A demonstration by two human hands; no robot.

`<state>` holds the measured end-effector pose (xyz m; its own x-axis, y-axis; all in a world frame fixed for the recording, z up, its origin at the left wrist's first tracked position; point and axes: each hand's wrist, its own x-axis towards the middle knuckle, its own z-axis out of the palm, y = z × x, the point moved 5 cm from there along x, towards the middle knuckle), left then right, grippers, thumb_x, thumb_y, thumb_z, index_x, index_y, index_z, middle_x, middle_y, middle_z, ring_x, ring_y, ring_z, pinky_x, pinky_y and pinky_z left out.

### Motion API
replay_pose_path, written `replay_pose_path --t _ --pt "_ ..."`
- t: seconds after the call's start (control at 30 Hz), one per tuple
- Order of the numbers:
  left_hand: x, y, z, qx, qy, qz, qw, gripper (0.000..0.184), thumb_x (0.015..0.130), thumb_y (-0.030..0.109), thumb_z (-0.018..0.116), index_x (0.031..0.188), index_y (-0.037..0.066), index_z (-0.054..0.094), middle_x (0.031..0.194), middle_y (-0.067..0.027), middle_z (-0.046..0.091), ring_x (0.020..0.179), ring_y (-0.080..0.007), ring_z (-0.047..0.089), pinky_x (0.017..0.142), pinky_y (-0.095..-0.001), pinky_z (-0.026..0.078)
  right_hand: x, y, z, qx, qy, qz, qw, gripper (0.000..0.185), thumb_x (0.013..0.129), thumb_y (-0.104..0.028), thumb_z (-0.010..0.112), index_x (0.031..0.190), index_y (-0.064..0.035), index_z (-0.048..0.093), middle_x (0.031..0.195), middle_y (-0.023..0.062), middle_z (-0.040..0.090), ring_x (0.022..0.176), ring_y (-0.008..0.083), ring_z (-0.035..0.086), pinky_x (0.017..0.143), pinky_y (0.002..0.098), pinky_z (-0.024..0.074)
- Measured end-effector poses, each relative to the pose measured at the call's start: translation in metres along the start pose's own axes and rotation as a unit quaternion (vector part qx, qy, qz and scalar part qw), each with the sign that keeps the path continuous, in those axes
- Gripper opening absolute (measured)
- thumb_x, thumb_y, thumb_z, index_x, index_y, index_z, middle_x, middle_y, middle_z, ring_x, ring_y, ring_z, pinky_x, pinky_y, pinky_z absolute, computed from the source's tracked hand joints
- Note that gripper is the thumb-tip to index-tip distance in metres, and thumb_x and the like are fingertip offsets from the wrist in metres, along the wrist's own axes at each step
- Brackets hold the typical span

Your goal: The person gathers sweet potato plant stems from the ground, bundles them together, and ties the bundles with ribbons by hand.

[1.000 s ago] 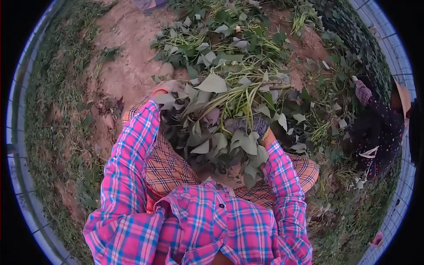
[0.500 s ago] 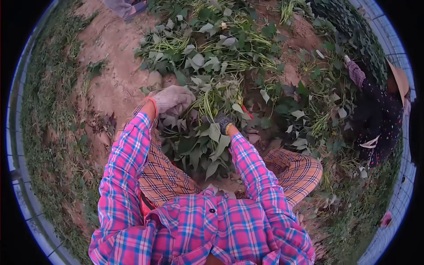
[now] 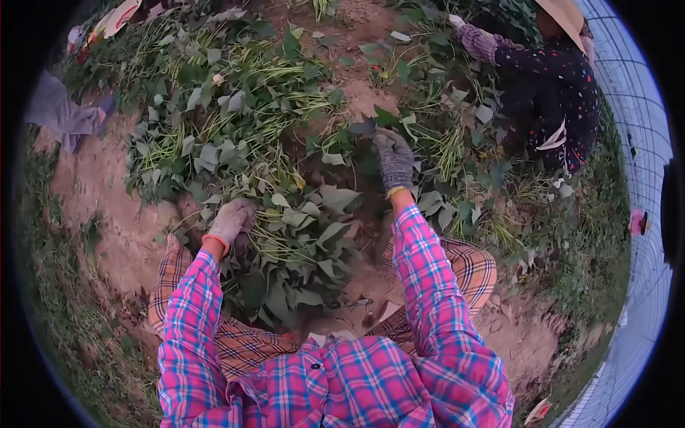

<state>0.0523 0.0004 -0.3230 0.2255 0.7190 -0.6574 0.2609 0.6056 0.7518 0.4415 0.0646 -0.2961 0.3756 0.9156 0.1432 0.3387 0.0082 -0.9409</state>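
My left hand, in a pale glove with an orange cuff, is closed at the left edge of a bunch of green leafy stems; what its fingers grip is too small to make out. The bunch lies on the ground between my legs. My right hand, in a dark grey glove, reaches forward to the right of the bunch. Its fingers are closed at a dark leaf, and the leaf sticks out at the fingertips.
More cut vines cover the soil ahead. A person in dark spotted clothes and a hat crouches at the upper right, one gloved hand among plants. Another person's grey-clad leg shows at the upper left. Bare soil lies left.
My right hand has left the bunch and moved forward and right. The bunch now lies lower between my legs, with my left hand at its left side. The view has swung to the right.
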Motion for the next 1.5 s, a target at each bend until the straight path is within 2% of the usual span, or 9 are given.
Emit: replay_pose_path --t 0.13,0.23,0.5,0.6,0.67,0.77,0.93,1.2,1.5 --pt "0.005 0.001 0.004 -0.028 0.008 -0.021 0.999 0.022 0.081 0.005 0.041 0.098 0.002 0.054 0.076 -0.0018 0.055 0.066 -0.0113 0.053 0.061 -0.0236 0.046 0.072 0.049 -0.154 -0.402 0.293 0.053 0.866 0.065 0.079 -0.046 0.061 0.124 -0.0009 0.047 0.123 0.0198 0.051 0.116 0.0323 0.047 0.097 0.0386 0.0374" --pt "0.008 0.002 0.007 -0.036 0.011 -0.033 0.999 0.023 0.080 0.003 0.041 0.098 0.001 0.055 0.076 -0.0013 0.056 0.066 -0.0100 0.052 0.061 -0.0223 0.045 0.077 0.074 -0.179 -0.427 0.167 0.366 0.810 0.111 0.061 -0.070 0.062 0.140 -0.0052 0.019 0.142 0.0171 0.028 0.128 0.0311 0.033 0.101 0.0456 0.0329" --pt "0.011 0.009 0.012 -0.021 0.032 -0.037 0.999 0.019 0.081 0.004 0.043 0.095 0.000 0.055 0.077 -0.0018 0.057 0.065 -0.0099 0.052 0.063 -0.0216 0.045 0.074 0.130 -0.136 -0.433 0.173 0.453 0.760 0.111 0.062 -0.060 0.069 0.142 -0.0106 0.009 0.142 0.0195 0.027 0.123 0.0353 0.039 0.099 0.0500 0.0344" --pt "0.012 0.006 0.011 -0.020 0.017 -0.020 0.999 0.017 0.081 0.005 0.043 0.094 0.002 0.054 0.076 -0.0018 0.057 0.065 -0.0097 0.052 0.061 -0.0221 0.044 0.074 0.171 -0.160 -0.294 0.153 0.520 0.787 0.099 0.066 -0.039 0.073 0.141 -0.0142 0.013 0.130 0.0164 0.045 0.118 0.0312 0.046 0.095 0.0442 0.0377" --pt "0.009 0.005 0.011 -0.027 0.026 -0.019 0.999 0.017 0.081 0.005 0.042 0.093 0.002 0.054 0.076 -0.0016 0.056 0.065 -0.0096 0.052 0.060 -0.0228 0.044 0.062 0.175 -0.169 -0.326 0.163 0.493 0.790 0.093 0.066 -0.032 0.073 0.139 -0.0090 0.020 0.123 0.0169 0.051 0.110 0.0303 0.052 0.093 0.0408 0.0399" --pt "0.007 -0.001 0.007 -0.028 0.026 0.004 0.999 0.016 0.082 0.006 0.042 0.092 0.003 0.054 0.076 -0.0012 0.056 0.065 -0.0096 0.052 0.060 -0.0228 0.044 0.047 0.140 -0.183 -0.086 0.247 0.265 0.928 0.078 0.066 -0.018 0.072 0.131 -0.0001 0.033 0.120 0.0180 0.053 0.107 0.0301 0.052 0.094 0.0362 0.0392" --pt "-0.006 0.001 0.008 -0.034 0.023 0.044 0.998 0.017 0.081 0.007 0.042 0.092 0.002 0.054 0.074 -0.0011 0.054 0.064 -0.0100 0.051 0.059 -0.0227 0.043 0.047 0.119 -0.223 0.002 0.181 0.180 0.967 0.073 0.075 -0.030 0.065 0.137 -0.0079 0.031 0.129 0.0157 0.047 0.112 0.0304 0.050 0.096 0.0358 0.0383" --pt "-0.022 -0.004 0.006 -0.069 0.052 0.088 0.992 0.022 0.083 0.009 0.045 0.101 0.001 0.054 0.071 0.0000 0.053 0.060 -0.0088 0.050 0.054 -0.0221 0.043 -0.020 -0.057 -0.110 0.107 -0.091 0.146 0.979 0.071 0.076 -0.029 0.064 0.136 -0.0080 0.032 0.126 0.0180 0.048 0.111 0.0326 0.050 0.095 0.0372 0.0383" --pt "-0.091 -0.011 -0.037 -0.200 0.005 0.027 0.979 0.023 0.085 0.006 0.044 0.106 0.002 0.054 0.071 -0.0015 0.053 0.052 -0.0058 0.045 0.043 -0.0189 0.036 -0.118 -0.125 0.089 -0.068 -0.359 0.098 0.926 0.069 0.077 -0.027 0.063 0.135 -0.0082 0.033 0.123 0.0206 0.050 0.110 0.0351 0.050 0.095 0.0387 0.0382"
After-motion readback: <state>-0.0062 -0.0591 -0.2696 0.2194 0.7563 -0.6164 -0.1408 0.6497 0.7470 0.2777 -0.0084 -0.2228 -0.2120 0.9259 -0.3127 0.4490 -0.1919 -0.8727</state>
